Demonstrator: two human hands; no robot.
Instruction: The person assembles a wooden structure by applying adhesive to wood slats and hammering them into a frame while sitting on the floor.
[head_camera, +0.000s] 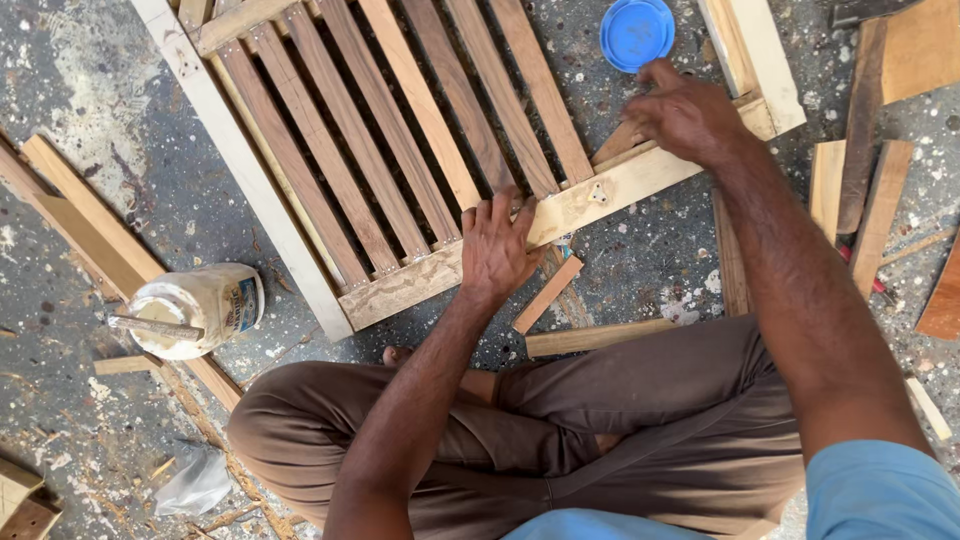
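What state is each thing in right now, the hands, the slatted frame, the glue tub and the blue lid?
left hand: open, flat, pressing the frame's near rail.
right hand: fingers curled over the rail's right corner.
slatted wooden frame: lying flat on the floor, slats seated.
glue tub: uncapped, tipped on its side, stick across its mouth.
blue lid: off, lying on the floor.

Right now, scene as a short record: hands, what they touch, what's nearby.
left hand: flat on the frame rail, fingers spread
right hand: pressing the rail's far end, near a wood wedge
frame: slatted wooden frame lying on the floor
near left: glue jar with a stick in it
near right: blue lid
loose: wood strip by the left wrist
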